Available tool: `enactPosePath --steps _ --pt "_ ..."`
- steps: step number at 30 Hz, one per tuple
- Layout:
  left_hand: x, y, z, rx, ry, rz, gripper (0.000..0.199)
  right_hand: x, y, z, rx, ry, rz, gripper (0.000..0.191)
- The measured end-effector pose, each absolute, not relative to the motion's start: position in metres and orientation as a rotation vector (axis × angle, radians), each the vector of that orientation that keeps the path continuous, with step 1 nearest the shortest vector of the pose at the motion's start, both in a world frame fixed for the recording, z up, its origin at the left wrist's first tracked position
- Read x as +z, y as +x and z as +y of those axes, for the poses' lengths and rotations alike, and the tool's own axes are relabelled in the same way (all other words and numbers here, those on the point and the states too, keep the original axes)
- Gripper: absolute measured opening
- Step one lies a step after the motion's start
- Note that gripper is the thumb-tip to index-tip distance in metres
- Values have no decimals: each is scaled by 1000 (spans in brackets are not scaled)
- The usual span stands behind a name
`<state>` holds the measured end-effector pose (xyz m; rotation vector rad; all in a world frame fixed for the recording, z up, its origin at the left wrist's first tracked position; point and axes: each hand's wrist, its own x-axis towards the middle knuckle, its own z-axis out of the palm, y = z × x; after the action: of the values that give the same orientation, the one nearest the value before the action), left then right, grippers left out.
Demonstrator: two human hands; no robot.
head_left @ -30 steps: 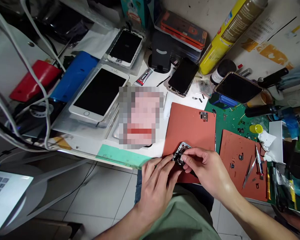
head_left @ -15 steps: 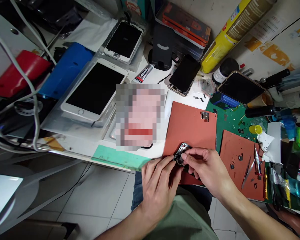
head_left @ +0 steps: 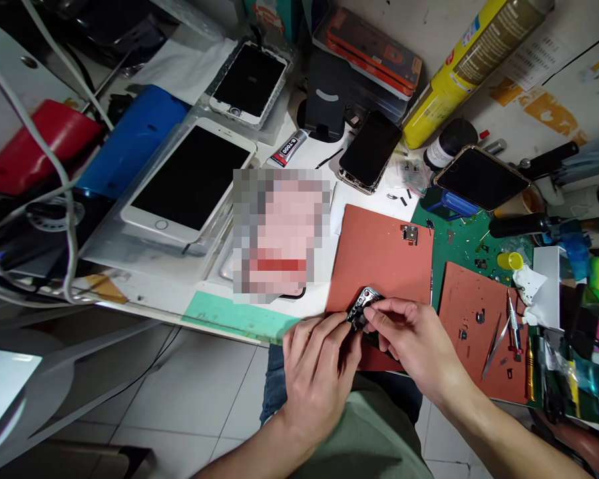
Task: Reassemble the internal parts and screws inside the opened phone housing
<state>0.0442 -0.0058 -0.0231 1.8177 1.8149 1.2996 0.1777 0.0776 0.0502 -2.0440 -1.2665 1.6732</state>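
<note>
**Opened phone [head_left: 364, 299] on red mat [head_left: 383, 256], near edge**

The left hand [head_left: 315, 372] grasps its left side; the right hand [head_left: 415, 342] bunches its fingertips over the innards, grip unclear. Probably light, stiff, fragile inside: best held by the frame.

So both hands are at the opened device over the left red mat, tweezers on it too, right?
No: the head view shows the tweezers on the right red mat. Left hand and right hand are at the opened device over the left red mat.
</note>
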Motion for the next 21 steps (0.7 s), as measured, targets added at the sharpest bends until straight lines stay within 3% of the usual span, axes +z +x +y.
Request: enactPosePath --steps 21 --pt "-20 44 -3 1292 1832 1831 27 51 173 80 1633 -2096 -1357 42"
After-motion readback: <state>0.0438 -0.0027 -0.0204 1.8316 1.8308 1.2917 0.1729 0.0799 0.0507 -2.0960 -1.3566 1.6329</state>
